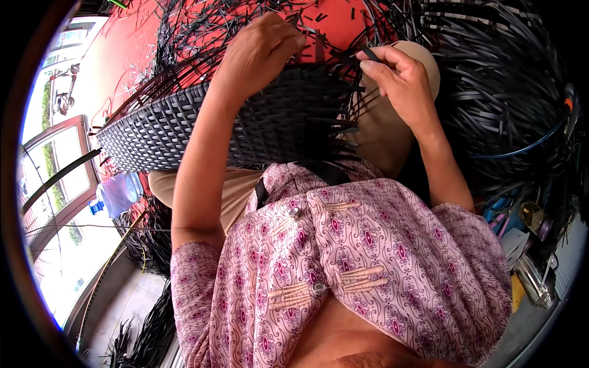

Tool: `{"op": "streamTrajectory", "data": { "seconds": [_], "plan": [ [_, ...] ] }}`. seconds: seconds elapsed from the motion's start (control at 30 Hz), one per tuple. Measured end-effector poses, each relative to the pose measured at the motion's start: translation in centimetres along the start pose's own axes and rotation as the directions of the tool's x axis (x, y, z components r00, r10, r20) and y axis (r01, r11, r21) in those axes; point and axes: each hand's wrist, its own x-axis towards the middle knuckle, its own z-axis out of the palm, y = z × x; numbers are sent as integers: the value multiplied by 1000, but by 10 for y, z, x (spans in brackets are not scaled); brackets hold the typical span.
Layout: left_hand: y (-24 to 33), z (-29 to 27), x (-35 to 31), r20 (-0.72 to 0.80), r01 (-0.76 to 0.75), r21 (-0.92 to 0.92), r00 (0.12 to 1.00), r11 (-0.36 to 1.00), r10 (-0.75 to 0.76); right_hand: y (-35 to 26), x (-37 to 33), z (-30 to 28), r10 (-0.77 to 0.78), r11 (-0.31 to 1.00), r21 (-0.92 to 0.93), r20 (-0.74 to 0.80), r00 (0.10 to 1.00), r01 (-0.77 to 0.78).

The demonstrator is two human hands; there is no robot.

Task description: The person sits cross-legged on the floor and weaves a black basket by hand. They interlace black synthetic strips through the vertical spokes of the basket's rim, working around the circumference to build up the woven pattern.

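Observation:
A black woven piece of flat strips [162, 132] lies across my lap, its weave tight on the left and loose strip ends sticking out at its right end. Over its far edge is my left hand [261, 52], fingers curled inward; whatever they may hold is hidden. Off the right end of the weave, my right hand [402, 76] pinches a black strip [370, 55] between thumb and fingers. Thin strands run below that hand, across my beige-clad knee [423, 58].
Loose black strips and short offcuts lie on the red floor covering [334, 21] ahead. A thick bundle of black strips [497, 92] fills the right side. A clear blue water jug [121, 194] lies at left. Another strip bundle [153, 328] is lower left; a glass jar [534, 279] stands at right.

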Motion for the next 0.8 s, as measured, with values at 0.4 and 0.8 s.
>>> {"op": "streamTrajectory", "data": {
  "seconds": [0.4,0.8],
  "plan": [
    [-29,26,36,454,239,-262,885,935,-99,16,28,-4,84,993,74,99,992,-92],
    [-36,28,32,328,325,-232,913,917,-241,4,86,19,65,958,-285,321,945,31]
  ]
}}
